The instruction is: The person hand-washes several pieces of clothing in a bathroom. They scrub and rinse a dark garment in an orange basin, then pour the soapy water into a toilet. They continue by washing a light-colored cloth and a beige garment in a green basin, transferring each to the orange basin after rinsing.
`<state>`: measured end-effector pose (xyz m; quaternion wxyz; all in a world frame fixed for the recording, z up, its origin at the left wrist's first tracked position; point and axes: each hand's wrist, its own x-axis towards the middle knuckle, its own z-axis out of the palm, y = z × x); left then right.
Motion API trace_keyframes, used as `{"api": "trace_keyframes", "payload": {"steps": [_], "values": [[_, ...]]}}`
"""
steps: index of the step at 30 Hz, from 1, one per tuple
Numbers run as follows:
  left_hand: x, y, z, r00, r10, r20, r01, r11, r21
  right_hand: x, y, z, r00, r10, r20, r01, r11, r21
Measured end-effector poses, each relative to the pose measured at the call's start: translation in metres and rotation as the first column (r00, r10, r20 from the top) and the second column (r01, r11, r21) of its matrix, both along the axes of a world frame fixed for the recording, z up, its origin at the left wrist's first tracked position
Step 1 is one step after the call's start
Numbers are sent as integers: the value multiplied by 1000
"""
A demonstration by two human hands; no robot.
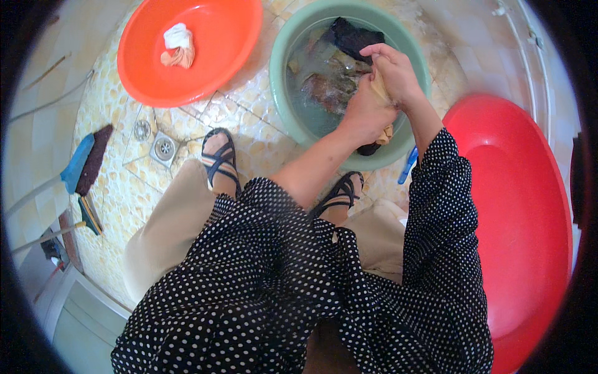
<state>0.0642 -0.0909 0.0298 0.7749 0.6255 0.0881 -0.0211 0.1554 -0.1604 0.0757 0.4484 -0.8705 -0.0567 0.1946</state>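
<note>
Over the green plastic basin [279, 93] of water, my left hand [371, 110] and my right hand [395, 75] are both closed on a twisted pale yellow cloth [380, 86]. The cloth's lower end [385, 134] pokes out beneath my left hand. A black cloth [355, 39] lies at the basin's far side, partly in the water. Brownish cloth [322, 91] shows under the rippling surface, its shape unclear. A small dark item [369, 149] sits below my hands near the basin's near wall. Parts of my palms are hidden.
An orange-red basin [224, 61] at the upper left holds a small white and peach cloth [180, 46]. At right stands a large red tub [518, 210], with a blue-handled item [408, 166] beside it. A floor drain [164, 148], a broom [88, 161] and a squeegee [90, 216] are at left.
</note>
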Motion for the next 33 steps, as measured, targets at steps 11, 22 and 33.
{"api": "trace_keyframes", "payload": {"steps": [11,22,33], "values": [[-34,-19,-53,978,-50,-204,76,990,119,-36,-4,-76,934,267,237,-44,745,-666],[-30,11,-28,979,-67,-193,99,982,163,-24,9,-71,972,93,216,48,822,-568],[-15,33,-11,890,-437,-130,62,399,-915,-13,-30,3,915,48,-400,196,814,547]]}}
